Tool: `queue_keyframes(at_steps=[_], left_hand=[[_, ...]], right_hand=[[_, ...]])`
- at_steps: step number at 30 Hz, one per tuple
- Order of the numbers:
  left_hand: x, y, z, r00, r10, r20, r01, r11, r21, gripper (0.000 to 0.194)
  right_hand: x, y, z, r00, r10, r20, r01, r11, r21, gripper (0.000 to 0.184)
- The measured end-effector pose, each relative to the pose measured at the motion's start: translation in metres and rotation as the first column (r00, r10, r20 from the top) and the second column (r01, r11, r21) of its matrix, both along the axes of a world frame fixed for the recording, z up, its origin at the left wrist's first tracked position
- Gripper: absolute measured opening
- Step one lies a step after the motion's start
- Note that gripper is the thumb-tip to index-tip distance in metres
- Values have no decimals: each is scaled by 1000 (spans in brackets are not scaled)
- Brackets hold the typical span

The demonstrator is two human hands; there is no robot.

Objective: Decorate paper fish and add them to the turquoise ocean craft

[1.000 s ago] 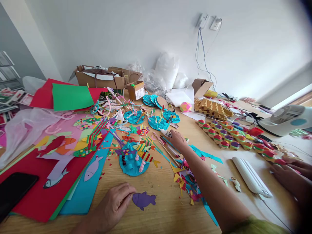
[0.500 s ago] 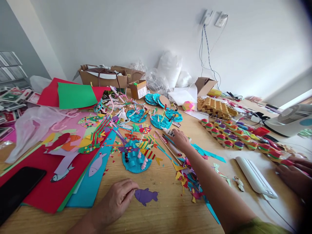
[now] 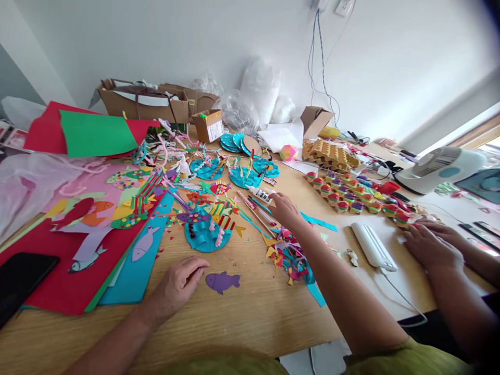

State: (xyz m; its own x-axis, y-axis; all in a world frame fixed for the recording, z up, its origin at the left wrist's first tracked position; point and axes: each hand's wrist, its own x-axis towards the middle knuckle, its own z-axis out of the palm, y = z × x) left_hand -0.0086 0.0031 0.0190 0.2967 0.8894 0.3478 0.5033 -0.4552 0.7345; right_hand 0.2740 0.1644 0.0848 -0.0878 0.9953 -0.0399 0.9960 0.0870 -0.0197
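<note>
My left hand (image 3: 180, 281) rests low over the table, thumb and forefinger a little apart with nothing between them. Just right of its fingertips lies a flat purple paper fish (image 3: 222, 283), apart from the hand. My right hand (image 3: 284, 209) reaches forward and grips a small white glue bottle (image 3: 261, 195) with dark print, its nozzle pointing left. Between the hands sits a blue paper-covered disc (image 3: 203, 240) with striped paper fish (image 3: 224, 223) and fuzzy stems on it. Beneath my right forearm is a heap of coloured paper scraps (image 3: 291, 255).
Coloured paper sheets (image 3: 117, 260) and a black phone (image 3: 27, 281) lie at left. Other blue discs (image 3: 244, 177) stand farther back. At right are a painted egg carton (image 3: 344, 192), a white device (image 3: 374, 247) with a cord, and another person's hands (image 3: 433, 249).
My left fingers have let go of the purple fish and drawn slightly away from it. My right hand still holds the glue bottle. The view has shifted, showing more of the right side.
</note>
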Motion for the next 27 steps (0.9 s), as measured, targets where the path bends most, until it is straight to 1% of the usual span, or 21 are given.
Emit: queue_keyframes(at_steps=[3,8,14,18,22,25,27], left_hand=[[1,0,-2,1000,-5,0,5,1000,22,20],[2,0,-5,1000,-26,-1,26,998,50,18],[3,-1,-5,998,-65,-6,65,998,21,20],[3,-1,-4,998,-69,-5,69,998,13,20],[3,-1,-7,997,-72,-2,72,997,16,19],[3,-1,-10,997,-75,-1,75,997,24,19],[3,0,-11,997,-75,-1,75,997,31,19]], right_hand=[[4,7,-4,1000,-11,3,11,1000,0,37],[4,31,-14,999,-35,20,35,999,19,35],[-6,46,-24,999,-27,31,26,999,18,27],[-11,49,-29,999,-25,37,25,1000,9,22],[-12,47,-30,998,-47,29,46,999,24,19],[-13,42,-26,997,-78,-4,78,995,61,22],[-12,35,-19,995,-89,-43,93,992,90,27]])
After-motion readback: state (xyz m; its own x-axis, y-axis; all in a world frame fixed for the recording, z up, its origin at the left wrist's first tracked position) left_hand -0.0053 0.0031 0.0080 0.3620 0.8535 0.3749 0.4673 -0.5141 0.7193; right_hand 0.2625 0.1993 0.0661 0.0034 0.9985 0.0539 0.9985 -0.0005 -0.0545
